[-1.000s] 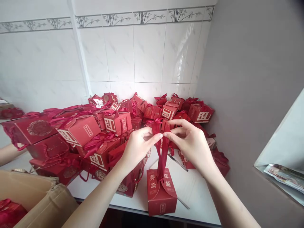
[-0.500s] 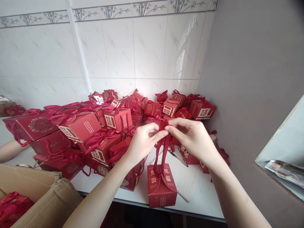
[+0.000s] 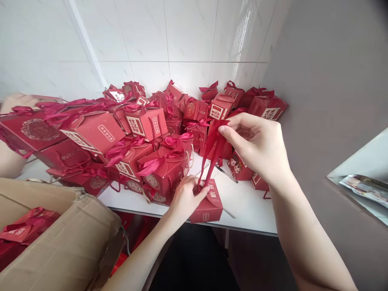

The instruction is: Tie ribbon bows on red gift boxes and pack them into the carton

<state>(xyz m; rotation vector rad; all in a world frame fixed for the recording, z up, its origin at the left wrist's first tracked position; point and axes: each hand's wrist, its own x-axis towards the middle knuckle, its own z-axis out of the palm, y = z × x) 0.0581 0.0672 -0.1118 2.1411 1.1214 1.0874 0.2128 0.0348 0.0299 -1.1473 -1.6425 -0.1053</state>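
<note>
A red gift box with pale lettering sits at the table's front edge. From its top two strands of red ribbon rise. My right hand pinches the upper ends of the ribbon between thumb and fingers, well above the box. Low down, at the base of the ribbon and against the box top, my left hand is closed round the strands. The spot where the ribbon meets the box is partly hidden by my left fingers.
Many red boxes with bows are piled along the wall. An open cardboard box holds more at lower left. A pen and paper lie beyond the gift box. Another person's arm reaches in at far left.
My left hand has dropped from the ribbon's top to its base at the box. My right hand still holds the upper ends. The view has tilted down, and the other person's hand has come up.
</note>
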